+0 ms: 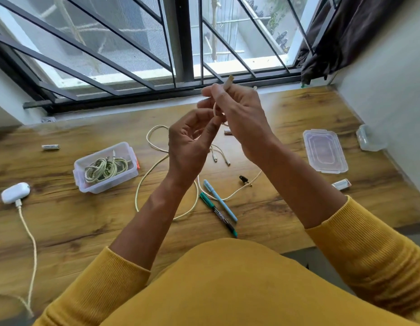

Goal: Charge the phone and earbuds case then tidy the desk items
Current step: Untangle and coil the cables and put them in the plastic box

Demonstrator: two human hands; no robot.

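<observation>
Nearest on the counter, two pens lie side by side, with a loose cream cable looping beside them. To the left the earbuds case sits with a cord plugged into its near end, so that part of the charging looks done; no phone is in view.

Raised above the counter, the right hand pinches a cable end, its plug sticking up past the fingers. The left hand has its fingers curled toward the strand just below; it seems to hold the strand, though blur makes that uncertain. The step in hand is probably winding or straightening this cable for putting away. The next move calls for a neat coil, small enough to fit a box.

The open clear box at left holds coiled pale cables. Well apart on the right lies a flat clear lid, and beyond it, against the wall, another small clear container whose contents cannot be made out.
</observation>
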